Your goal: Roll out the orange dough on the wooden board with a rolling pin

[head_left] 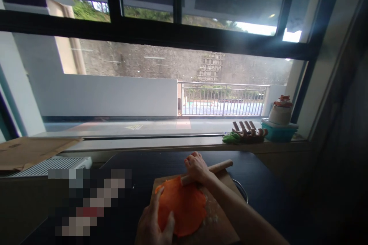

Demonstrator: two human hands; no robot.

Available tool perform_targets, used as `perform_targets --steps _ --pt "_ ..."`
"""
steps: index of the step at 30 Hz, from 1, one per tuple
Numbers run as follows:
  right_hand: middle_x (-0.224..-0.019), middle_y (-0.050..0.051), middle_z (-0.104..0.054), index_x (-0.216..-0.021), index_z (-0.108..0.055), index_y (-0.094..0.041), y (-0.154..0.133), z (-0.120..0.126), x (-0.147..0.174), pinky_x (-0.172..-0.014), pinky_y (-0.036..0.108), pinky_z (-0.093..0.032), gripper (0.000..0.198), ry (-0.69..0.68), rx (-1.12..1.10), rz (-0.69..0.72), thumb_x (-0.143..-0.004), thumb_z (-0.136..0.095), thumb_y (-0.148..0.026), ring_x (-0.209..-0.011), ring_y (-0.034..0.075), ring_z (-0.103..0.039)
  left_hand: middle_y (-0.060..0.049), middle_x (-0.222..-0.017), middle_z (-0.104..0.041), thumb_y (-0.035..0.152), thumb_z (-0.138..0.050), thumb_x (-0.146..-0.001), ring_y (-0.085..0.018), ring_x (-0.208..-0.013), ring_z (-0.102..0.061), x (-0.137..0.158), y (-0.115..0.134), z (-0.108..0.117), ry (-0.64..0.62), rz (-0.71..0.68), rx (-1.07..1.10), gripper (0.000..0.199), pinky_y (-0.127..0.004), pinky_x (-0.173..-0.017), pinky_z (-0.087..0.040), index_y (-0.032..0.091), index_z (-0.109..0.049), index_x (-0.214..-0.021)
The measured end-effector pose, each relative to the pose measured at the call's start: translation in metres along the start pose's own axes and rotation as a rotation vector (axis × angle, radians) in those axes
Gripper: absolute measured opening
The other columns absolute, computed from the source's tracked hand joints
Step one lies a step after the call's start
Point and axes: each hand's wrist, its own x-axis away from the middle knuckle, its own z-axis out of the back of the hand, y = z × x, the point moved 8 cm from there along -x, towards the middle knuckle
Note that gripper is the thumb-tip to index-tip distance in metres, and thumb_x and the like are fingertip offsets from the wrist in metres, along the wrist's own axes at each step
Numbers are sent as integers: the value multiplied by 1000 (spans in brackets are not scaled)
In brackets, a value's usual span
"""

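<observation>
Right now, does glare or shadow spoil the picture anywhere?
In the head view, glare washes the window at upper right; head view's right edge sinks into shadow; also in the head view, pixelated blocks mask part of the dark table, but the orange sheet shows clearly.

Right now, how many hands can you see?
2. The left hand is at the left edge of the orange dough, and the right hand is over the rolling pin. The pixelated patch on the left may hide more.
</observation>
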Motion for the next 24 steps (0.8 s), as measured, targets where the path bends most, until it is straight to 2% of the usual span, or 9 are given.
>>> perform_targets --steps 3,7,11,14,17,20,22,24 --pt "-95 7 -65 -87 -65 -19 11 2 18 -86 29 -39 34 74 53 20 -99 -35 -29 -96 19 -57 -8 -124 -67 25 -50 -79 -28 -109 -66 3 0 -3 -6 6 23 55 -43 -93 -56 23 -48 -134" --pt "-89 5 -68 -87 -64 -21 19 6 41 -82 29 -38 35 88 114 38 -100 -34 -33 -87 19 -60 -9 -130 -63 26 -50 -78 -32 -120 -60 5 -3 -2 -11 143 93 58 -54 -102 -47 22 -47 -136" --pt "-84 3 -69 -97 -64 -23 27 22 37 -71 28 -37 41 62 76 -40 -102 -25 -35 -78 18 -62 -5 -140 -55 33 -56 -80 -29 -129 -52 5 -11 4 -45 277 282 56 -43 -105 -47 27 -48 -135" --pt "-87 2 -70 -96 -64 -23 26 34 35 -66 27 -33 42 49 62 -7 -103 -23 -30 -77 17 -61 -5 -141 -55 36 -60 -79 -29 -123 -58 7 -18 5 -55 388 439 59 -38 -97 -54 26 -47 -136" --pt "-80 2 -69 -87 -65 -23 26 31 45 -62 27 -29 40 -5 99 45 -102 -28 -30 -70 16 -59 -8 -130 -64 38 -63 -77 -28 -105 -69 8 -20 -2 -97 492 582 70 -35 -81 -61 25 -38 -141" --pt "-75 3 -68 -81 -65 -22 33 24 58 -62 28 -28 36 -48 143 33 -100 -35 -31 -68 16 -59 -6 -108 -74 42 -65 -76 -27 -91 -73 8 -20 -2 -63 570 654 79 -34 -72 -62 24 -31 -145" --pt "-75 3 -68 -80 -64 -21 35 20 62 -64 28 -29 32 -58 141 28 -97 -39 -29 -70 16 -59 -6 -103 -75 46 -65 -76 -27 -91 -73 8 -20 1 -18 596 649 81 -35 -72 -62 22 -30 -145" --pt "-81 3 -68 -82 -65 -21 31 18 59 -67 27 -32 25 -34 101 44 -94 -44 -27 -77 17 -60 -9 -107 -74 49 -65 -76 -29 -98 -71 7 -19 2 -8 591 594 80 -37 -77 -61 21 -32 -143"
